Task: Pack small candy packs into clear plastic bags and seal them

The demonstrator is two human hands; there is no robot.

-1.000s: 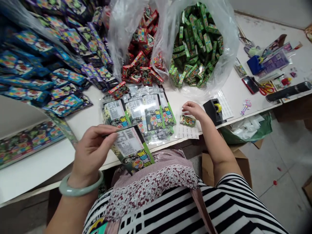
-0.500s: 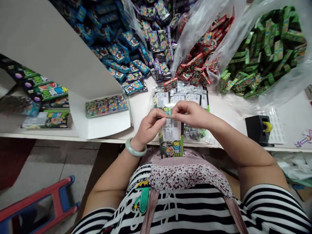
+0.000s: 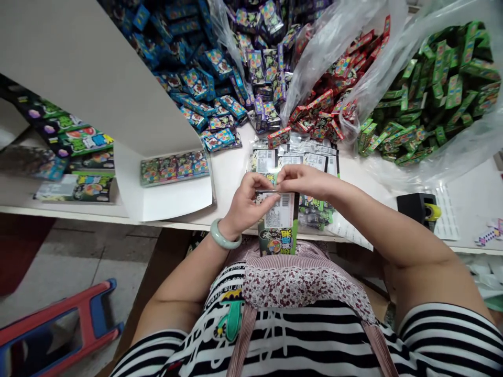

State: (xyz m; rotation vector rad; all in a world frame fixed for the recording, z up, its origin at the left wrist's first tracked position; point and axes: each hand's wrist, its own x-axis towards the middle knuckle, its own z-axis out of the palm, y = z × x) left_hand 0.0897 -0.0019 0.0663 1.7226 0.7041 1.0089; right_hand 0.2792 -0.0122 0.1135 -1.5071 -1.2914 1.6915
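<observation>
- A red-and-blue plastic stool [image 3: 58,327] stands on the grey floor, below the table edge.
- Green-and-purple printed cards [image 3: 84,141] lie in rows on a white table [image 3: 231,173], partly behind a tilted white cardboard sheet [image 3: 78,78].
- A long strip of multicoloured packets [image 3: 175,168] rests against the lower part of that sheet.
- The left hand [image 3: 247,207], wearing a pale green jade bangle [image 3: 225,234], is closed in a pinch on the top edge of a green-edged printed packet [image 3: 278,220].
- That packet stands upright between both hands, its white barcode label facing up and its lower end at the table edge, just above a floral-trimmed apron [image 3: 302,277].
- The right hand [image 3: 306,181] reaches across from the right, its fingertips pinching the same top edge.
- Flat clear-fronted packets [image 3: 294,154] lie in an overlapping stack just behind the hands.
- Blue and purple boxes [image 3: 220,73] are heaped beyond them.
- Small red boxes [image 3: 326,99] and small green boxes [image 3: 432,99] fill two clear plastic bags.
- A black tape dispenser with yellow tape [image 3: 418,209] sits at right, beside a white printed sheet [image 3: 446,209].
</observation>
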